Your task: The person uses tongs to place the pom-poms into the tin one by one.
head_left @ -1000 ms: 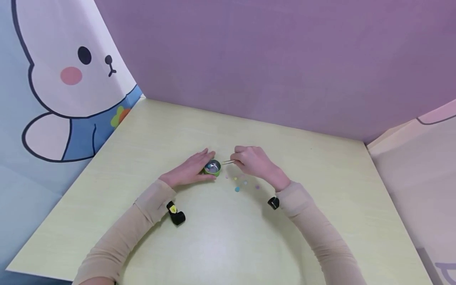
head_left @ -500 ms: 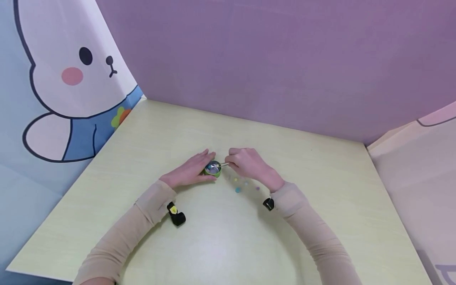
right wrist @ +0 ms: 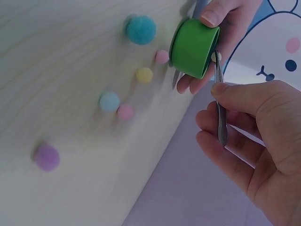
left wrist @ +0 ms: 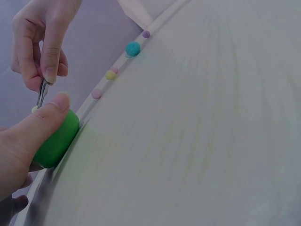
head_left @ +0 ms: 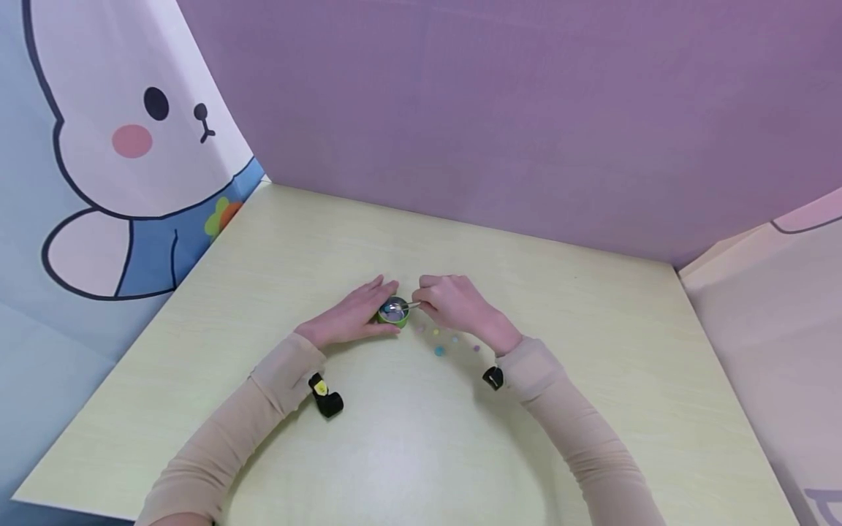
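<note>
A small green cup (head_left: 395,322) with a silvery inside stands on the table, blue and pale bits showing in it. My left hand (head_left: 351,314) holds it from the left between thumb and fingers. My right hand (head_left: 457,299) pinches metal tweezers (right wrist: 221,115), whose tips reach the cup's mouth. A pale yellow pom-pom (right wrist: 216,57) shows at the tips in the right wrist view. To the right of the cup lie loose pom-poms: a larger blue one (right wrist: 141,30), a yellow one (right wrist: 144,75), a light blue one (right wrist: 109,101), a purple one (right wrist: 47,157) and two pink ones.
The pale wooden table (head_left: 408,453) meets a purple backdrop (head_left: 500,131) at its far edge. A rabbit picture covers the left side wall (head_left: 99,168). Black wrist cameras hang near both sleeves, one by the left cuff (head_left: 325,398).
My right hand has moved left and slightly toward me, bringing the tweezer tips from beside the cup to over its mouth. The left hand and cup stay put.
</note>
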